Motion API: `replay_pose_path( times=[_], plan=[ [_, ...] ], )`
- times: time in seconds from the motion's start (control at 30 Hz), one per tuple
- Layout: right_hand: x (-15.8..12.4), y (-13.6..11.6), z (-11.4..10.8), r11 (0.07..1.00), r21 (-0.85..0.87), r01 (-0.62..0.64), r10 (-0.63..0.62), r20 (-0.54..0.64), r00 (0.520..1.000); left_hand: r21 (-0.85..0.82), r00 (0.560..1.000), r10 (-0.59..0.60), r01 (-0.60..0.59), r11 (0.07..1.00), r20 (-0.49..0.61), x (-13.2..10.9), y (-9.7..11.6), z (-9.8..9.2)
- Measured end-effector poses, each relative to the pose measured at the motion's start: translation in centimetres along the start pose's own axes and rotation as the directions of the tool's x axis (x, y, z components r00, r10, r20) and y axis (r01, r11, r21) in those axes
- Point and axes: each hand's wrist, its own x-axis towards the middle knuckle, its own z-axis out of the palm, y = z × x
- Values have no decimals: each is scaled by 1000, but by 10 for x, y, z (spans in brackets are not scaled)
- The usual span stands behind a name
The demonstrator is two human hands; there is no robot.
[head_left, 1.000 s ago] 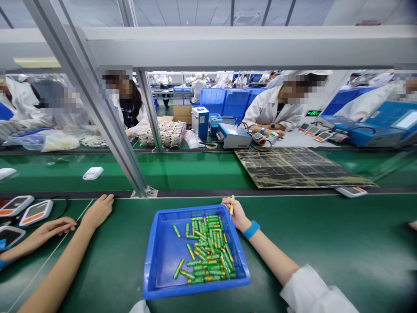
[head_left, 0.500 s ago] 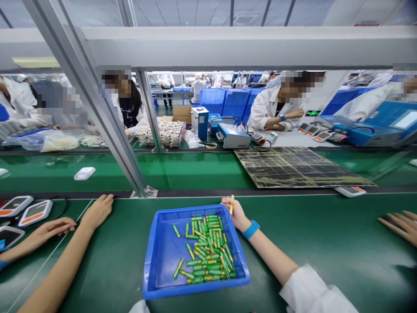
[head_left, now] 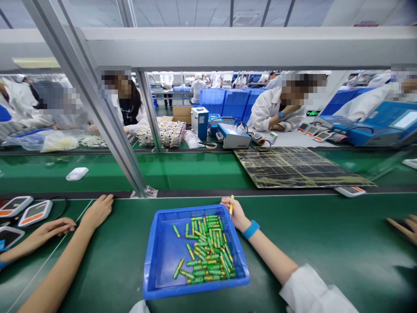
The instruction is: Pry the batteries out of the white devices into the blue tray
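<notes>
My right hand (head_left: 236,214) sits at the far rim of a blue plastic tray (head_left: 151,252), pinching a slim green-and-gold cylindrical battery (head_left: 231,205) upright between its fingers. A loose pile of similar batteries (head_left: 206,248) lies in the tray, mostly on its right half. My left hand (head_left: 99,211) rests on the green conveyor belt (head_left: 325,252), left of the tray, holding nothing. A blue band circles my right wrist.
A co-worker's hand (head_left: 42,230) lies left of my left arm, beside white-and-orange meters (head_left: 31,213). Another hand (head_left: 405,226) enters at the right edge. A metal frame post (head_left: 138,174) rises beyond the belt, and a dark grid panel (head_left: 293,167) lies on the far belt.
The white device on the far belt has travelled left. The hand at the right edge has drawn back slightly. My own hands have not visibly moved.
</notes>
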Motion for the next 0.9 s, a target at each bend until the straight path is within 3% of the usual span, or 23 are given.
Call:
replay_pose_path(
  times=[0.23, 0.5, 0.67, 0.9],
  plan=[
    [-1, -1, 1, 1000, -7, -11, 11, -1, 1000, 25, 997, 72, -72, 997, -8, 24, 6, -29],
    [-1, -1, 1, 1000, -15, -11, 10, -5, 1000, 26, 985, 157, -159, 987, 72, 44, 10, -55],
    [-2, -1, 2, 1000, -11, -7, 7, -7, 1000, 1, 989, 127, -128, 992, 78, 36, 8, -45],
    [-3, -2, 4, 1000, -15, -2, 2, 2, 1000, -58, 1000, -1, 2, 998, 12, 4, 2, -6]
  ],
)
